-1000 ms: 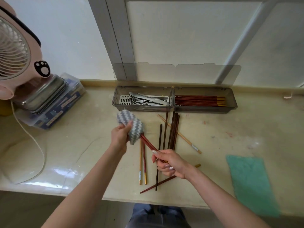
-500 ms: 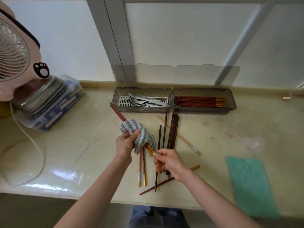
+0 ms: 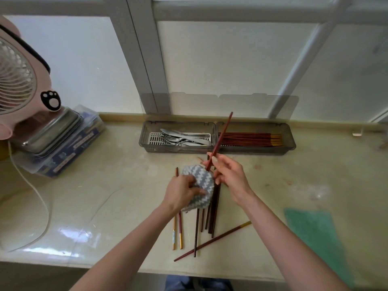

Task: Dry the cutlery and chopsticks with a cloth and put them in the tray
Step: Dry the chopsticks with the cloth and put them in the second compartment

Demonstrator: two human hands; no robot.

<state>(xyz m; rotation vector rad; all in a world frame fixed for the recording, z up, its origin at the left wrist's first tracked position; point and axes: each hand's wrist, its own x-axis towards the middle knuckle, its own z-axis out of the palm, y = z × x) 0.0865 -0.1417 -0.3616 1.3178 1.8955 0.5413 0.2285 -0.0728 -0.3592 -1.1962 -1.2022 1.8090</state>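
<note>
Two hands work over the pale surface [image 3: 105, 185]. The left hand [image 3: 182, 192] is curled tight round one grey-and-white zigzag cloth [image 3: 200, 183]. The right hand [image 3: 228, 175] pinches a red-brown chopstick [image 3: 220, 139] between thumb and fingers. Its lower end is buried in the cloth and its upper end slants up over the tray [image 3: 178, 149]. Whether this is one stick or two pressed together I cannot tell.

The one tray has two compartments. The left one holds the metal cutlery [image 3: 184, 137] and the right one a bundle of red-brown sticks with gold ends [image 3: 249, 139].

At least seven loose chopsticks [image 3: 196, 234] lie on the surface below the hands, some partly hidden by them.

One green cloth [image 3: 315, 238] lies flat to the right. One pink fan [image 3: 16, 80] stands at the far left beside one metal tin [image 3: 52, 133].
</note>
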